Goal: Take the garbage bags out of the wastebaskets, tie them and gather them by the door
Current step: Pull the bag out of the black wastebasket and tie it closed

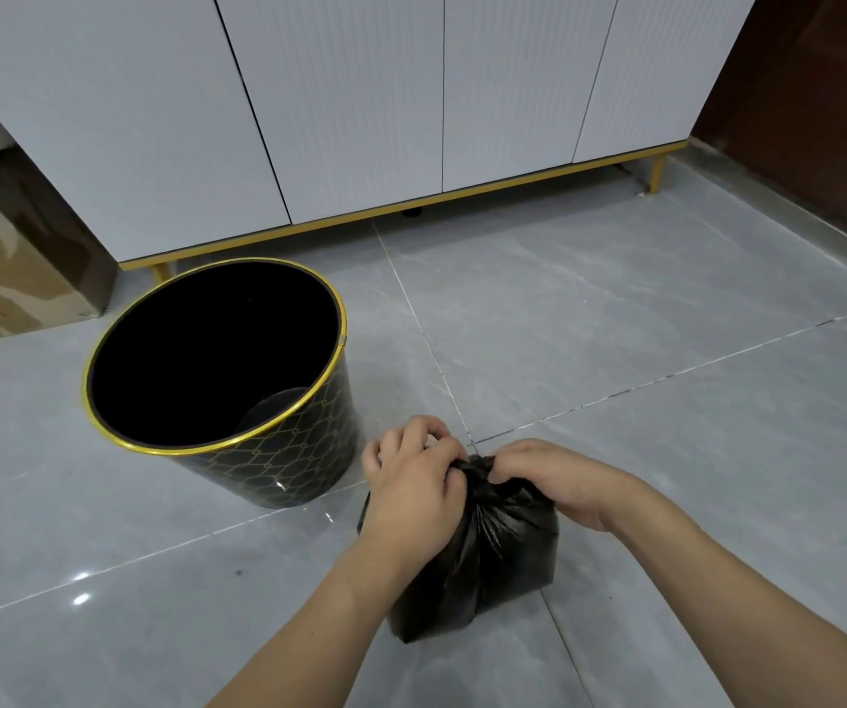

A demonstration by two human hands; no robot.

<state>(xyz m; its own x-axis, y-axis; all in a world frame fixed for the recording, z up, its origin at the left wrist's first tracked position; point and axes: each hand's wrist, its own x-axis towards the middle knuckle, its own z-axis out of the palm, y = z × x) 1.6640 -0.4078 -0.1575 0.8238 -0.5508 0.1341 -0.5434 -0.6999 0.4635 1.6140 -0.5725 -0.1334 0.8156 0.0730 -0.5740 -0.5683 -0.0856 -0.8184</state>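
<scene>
A small black garbage bag stands on the grey tiled floor, its neck gathered into a bunch at the top. My left hand grips the bunched plastic from the left, fingers curled. From the right, my right hand pinches the same bunch. Just to the left stands a black wastebasket with a gold rim and gold pattern; it is upright and shows no bag inside.
A white cabinet on gold legs runs along the back. A brown cardboard box sits at the far left. A dark brown wall or door rises at the right. Grey floor tiles stretch to the right of the bag.
</scene>
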